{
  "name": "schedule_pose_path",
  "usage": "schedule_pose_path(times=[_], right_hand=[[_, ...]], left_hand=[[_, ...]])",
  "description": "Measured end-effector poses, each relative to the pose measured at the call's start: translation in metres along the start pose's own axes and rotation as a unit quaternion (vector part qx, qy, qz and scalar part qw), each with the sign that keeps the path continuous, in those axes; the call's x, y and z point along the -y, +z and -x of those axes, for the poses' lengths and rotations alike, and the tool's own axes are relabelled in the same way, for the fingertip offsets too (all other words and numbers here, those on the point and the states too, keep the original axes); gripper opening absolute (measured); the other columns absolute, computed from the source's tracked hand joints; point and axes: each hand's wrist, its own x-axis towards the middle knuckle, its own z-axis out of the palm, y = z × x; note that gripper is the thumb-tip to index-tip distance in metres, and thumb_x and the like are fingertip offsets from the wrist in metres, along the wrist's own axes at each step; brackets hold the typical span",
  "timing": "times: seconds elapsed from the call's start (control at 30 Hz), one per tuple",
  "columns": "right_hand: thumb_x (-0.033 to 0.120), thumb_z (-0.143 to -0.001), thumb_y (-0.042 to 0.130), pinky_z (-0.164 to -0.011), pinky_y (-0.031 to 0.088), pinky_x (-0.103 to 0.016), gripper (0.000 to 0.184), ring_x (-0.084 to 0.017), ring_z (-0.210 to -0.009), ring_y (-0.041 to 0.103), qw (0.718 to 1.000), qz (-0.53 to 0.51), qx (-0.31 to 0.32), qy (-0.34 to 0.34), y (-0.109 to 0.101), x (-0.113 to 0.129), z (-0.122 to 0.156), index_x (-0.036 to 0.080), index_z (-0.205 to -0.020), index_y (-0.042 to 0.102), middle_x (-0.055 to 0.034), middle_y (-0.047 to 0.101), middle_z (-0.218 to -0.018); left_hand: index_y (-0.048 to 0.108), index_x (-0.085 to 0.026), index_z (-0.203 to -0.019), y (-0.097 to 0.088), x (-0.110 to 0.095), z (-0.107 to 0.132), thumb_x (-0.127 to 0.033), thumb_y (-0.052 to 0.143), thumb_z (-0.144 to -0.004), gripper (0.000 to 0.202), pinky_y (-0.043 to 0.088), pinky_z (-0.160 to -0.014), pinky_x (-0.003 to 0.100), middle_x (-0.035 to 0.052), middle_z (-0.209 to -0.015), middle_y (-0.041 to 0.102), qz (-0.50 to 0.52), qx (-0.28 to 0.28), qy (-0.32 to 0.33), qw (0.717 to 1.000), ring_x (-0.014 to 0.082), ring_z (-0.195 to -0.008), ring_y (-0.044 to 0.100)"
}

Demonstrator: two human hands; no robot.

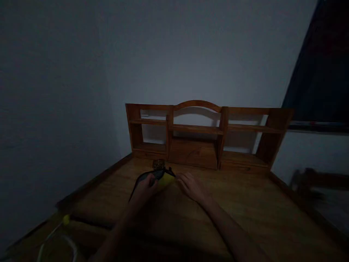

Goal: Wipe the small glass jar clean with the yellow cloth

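In the dim head view, my left hand (147,185) is closed around a dark, floppy-looking item with a yellow part (165,180). Its black edge trails down to the left, and small dark bits stick up at its top; I cannot make out its exact kind. My right hand (189,185) is at the item's right corner, fingers bent together and apparently pinching the dark edge there. Just behind the item, a small round brownish glassy object (158,163) rests on the wooden desk (245,196).
A wooden shelf unit (196,129) with several compartments stands at the back against the pale wall (191,54). At lower left lies a white cord (50,235) with a yellow end (66,219). A dark window or panel (321,69) is at upper right. Blurred wooden furniture (327,180) stands at right.
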Motion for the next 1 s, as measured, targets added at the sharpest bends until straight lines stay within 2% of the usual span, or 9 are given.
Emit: schedule_pose_path(times=[0.17, 0.23, 0.3, 0.43, 0.57, 0.67, 0.73, 0.9, 1.0], right_hand=[[0.029, -0.103, 0.037, -0.088, 0.047, -0.036, 0.026, -0.022, -0.096, 0.059, 1.0, 0.008, 0.024, -0.009, 0.005, -0.002, 0.004, 0.02, -0.108, 0.061, -0.0075, 0.065, -0.102], [0.029, -0.103, 0.035, -0.087, 0.047, -0.035, 0.028, -0.021, -0.093, 0.06, 0.999, 0.012, 0.037, -0.006, 0.004, -0.002, 0.002, 0.02, -0.106, 0.061, -0.0068, 0.066, -0.1], [0.028, -0.103, 0.035, -0.087, 0.046, -0.034, 0.027, -0.021, -0.096, 0.06, 0.998, 0.022, 0.055, -0.007, 0.005, 0.0, -0.004, 0.02, -0.112, 0.06, -0.0068, 0.065, -0.103], [0.027, -0.099, 0.045, -0.086, 0.047, -0.034, 0.031, -0.023, -0.105, 0.058, 0.987, 0.081, 0.136, -0.033, 0.016, 0.008, -0.039, 0.022, -0.128, 0.052, -0.0082, 0.062, -0.114], [0.022, -0.097, 0.047, -0.098, 0.041, -0.034, 0.036, -0.022, -0.118, 0.05, 0.983, 0.1, 0.15, -0.041, 0.042, 0.018, -0.091, 0.023, -0.133, 0.047, -0.0086, 0.056, -0.127], [0.019, -0.097, 0.045, -0.103, 0.036, -0.035, 0.038, -0.022, -0.123, 0.047, 0.984, 0.111, 0.137, -0.023, 0.065, 0.022, -0.127, 0.019, -0.135, 0.045, -0.0114, 0.054, -0.131], [0.019, -0.095, 0.049, -0.101, 0.038, -0.036, 0.033, -0.023, -0.119, 0.05, 0.983, 0.119, 0.142, -0.009, 0.079, 0.021, -0.144, 0.016, -0.128, 0.05, -0.013, 0.058, -0.125], [0.012, -0.09, 0.052, -0.088, 0.044, -0.032, 0.022, -0.023, -0.1, 0.063, 0.975, 0.132, 0.176, 0.02, 0.1, 0.015, -0.162, 0.012, -0.11, 0.06, -0.0146, 0.067, -0.107], [0.012, -0.091, 0.051, -0.086, 0.044, -0.031, 0.02, -0.023, -0.097, 0.065, 0.975, 0.132, 0.18, 0.011, 0.096, 0.014, -0.158, 0.012, -0.108, 0.06, -0.0143, 0.069, -0.103]], left_hand=[[0.061, -0.02, -0.086, -0.015, 0.006, 0.016, -0.035, 0.054, -0.079, 0.019, 0.037, -0.065, 0.024, 0.0012, -0.085, 0.065, -0.01, 0.243, 0.1, 0.965, 0.0172, -0.075, 0.059], [0.062, -0.02, -0.083, -0.024, 0.015, 0.026, -0.031, 0.056, -0.075, 0.016, 0.037, -0.062, 0.024, 0.0005, -0.082, 0.065, -0.018, 0.299, 0.103, 0.948, 0.0176, -0.074, 0.059], [0.064, -0.02, -0.085, -0.032, 0.026, 0.036, -0.035, 0.06, -0.073, 0.019, 0.04, -0.064, 0.024, 0.001, -0.085, 0.066, -0.022, 0.316, 0.085, 0.945, 0.019, -0.077, 0.06], [0.059, -0.025, -0.121, -0.038, 0.046, 0.053, -0.05, 0.073, -0.065, 0.063, 0.042, -0.093, 0.033, 0.0054, -0.125, 0.06, 0.035, 0.307, 0.061, 0.949, 0.0267, -0.111, 0.056], [0.057, -0.028, -0.126, -0.04, 0.051, 0.064, -0.054, 0.073, -0.069, 0.065, 0.034, -0.107, 0.039, 0.007, -0.141, 0.049, 0.061, 0.3, 0.046, 0.951, 0.0303, -0.13, 0.043], [0.061, -0.028, -0.119, -0.043, 0.049, 0.066, -0.053, 0.066, -0.078, 0.049, 0.044, -0.095, 0.032, 0.005, -0.124, 0.061, 0.121, 0.272, 0.056, 0.953, 0.0235, -0.112, 0.057], [0.064, -0.027, -0.111, -0.046, 0.051, 0.064, -0.051, 0.059, -0.085, 0.036, 0.047, -0.09, 0.03, 0.0037, -0.112, 0.065, 0.138, 0.228, 0.059, 0.962, 0.0209, -0.103, 0.061], [0.068, -0.029, -0.105, -0.048, 0.069, 0.055, -0.048, 0.057, -0.086, 0.029, 0.044, -0.098, 0.037, 0.003, -0.111, 0.067, 0.176, 0.108, 0.0, 0.979, 0.0235, -0.106, 0.061], [0.068, -0.025, -0.107, -0.052, 0.08, 0.048, -0.049, 0.061, -0.083, 0.035, 0.044, -0.1, 0.038, 0.0054, -0.114, 0.067, 0.296, 0.067, -0.073, 0.95, 0.0257, -0.112, 0.059]])
